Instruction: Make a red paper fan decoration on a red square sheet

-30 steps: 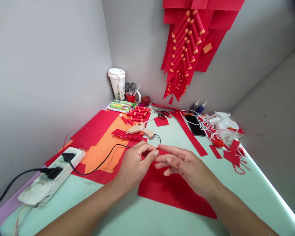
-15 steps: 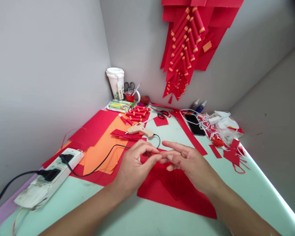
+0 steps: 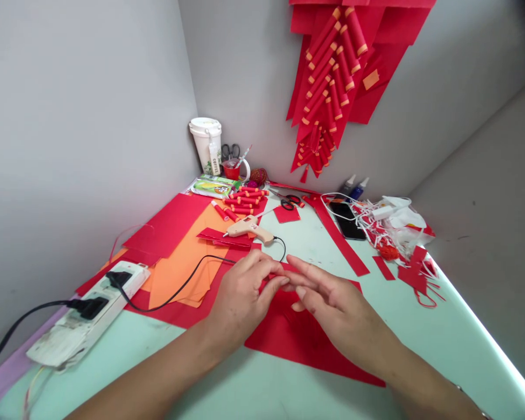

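Over a large red paper sheet my two hands meet at the fingertips. My left hand is closed, thumb and forefinger pinched at the fingers of the right; whatever lies in the pinch is hidden or too small to name. My right hand has its fingers stretched out, the forefinger straight and apart, the thumb resting close to the other fingers. Just beyond the hands, a beige hot glue gun lies across folded red paper strips. The middle of the red sheet is shadowed and partly covered by the hands.
Orange sheets and a power strip lie left, its black cable crossing toward the hands. Behind are red paper rolls, scissors and a lidded cup. Right: a phone and tangled white strings. A firecracker decoration hangs on the wall.
My hands stay together, with the left hand's fingers curled slightly more and the right hand turned a little. Dark fold-like lines on the red sheet show less now.
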A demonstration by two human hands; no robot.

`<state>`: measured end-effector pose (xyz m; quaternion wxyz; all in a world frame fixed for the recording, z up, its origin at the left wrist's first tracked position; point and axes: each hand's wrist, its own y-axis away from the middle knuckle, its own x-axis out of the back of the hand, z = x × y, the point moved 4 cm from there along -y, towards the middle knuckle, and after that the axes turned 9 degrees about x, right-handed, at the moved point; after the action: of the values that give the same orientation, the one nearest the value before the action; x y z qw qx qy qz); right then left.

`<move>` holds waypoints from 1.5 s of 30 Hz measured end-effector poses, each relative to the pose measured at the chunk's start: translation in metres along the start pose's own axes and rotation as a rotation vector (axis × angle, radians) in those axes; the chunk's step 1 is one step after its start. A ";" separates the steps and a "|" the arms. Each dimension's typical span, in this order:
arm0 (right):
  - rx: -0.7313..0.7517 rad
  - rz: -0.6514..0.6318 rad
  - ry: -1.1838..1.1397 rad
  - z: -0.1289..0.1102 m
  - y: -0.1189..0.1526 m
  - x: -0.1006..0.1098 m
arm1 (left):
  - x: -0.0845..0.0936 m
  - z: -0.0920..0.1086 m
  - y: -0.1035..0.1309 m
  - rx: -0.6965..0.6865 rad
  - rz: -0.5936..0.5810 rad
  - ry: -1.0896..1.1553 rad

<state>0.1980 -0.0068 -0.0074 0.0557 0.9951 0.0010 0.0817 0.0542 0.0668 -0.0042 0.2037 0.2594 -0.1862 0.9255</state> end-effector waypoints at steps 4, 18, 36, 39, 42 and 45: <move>0.084 -0.025 0.066 0.000 0.003 -0.003 | -0.002 0.000 -0.001 0.011 -0.055 -0.021; 0.129 0.045 0.043 -0.006 0.000 0.001 | -0.005 -0.009 0.000 0.332 -0.205 0.433; 0.089 0.071 -0.371 0.004 -0.019 0.012 | -0.014 -0.019 -0.005 0.541 -0.340 0.905; 0.096 0.105 -0.304 0.003 -0.021 0.012 | -0.015 -0.019 -0.004 0.551 -0.350 0.926; 0.143 0.164 -0.114 -0.002 -0.019 0.011 | -0.016 -0.020 -0.003 0.568 -0.350 0.922; 0.310 0.221 0.189 -0.008 -0.017 0.008 | -0.016 -0.022 -0.003 0.585 -0.338 0.918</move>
<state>0.2047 0.0112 -0.0006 -0.1077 0.9738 -0.0902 0.1789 0.0596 0.0745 -0.0296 0.3288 -0.0978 0.2295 0.9109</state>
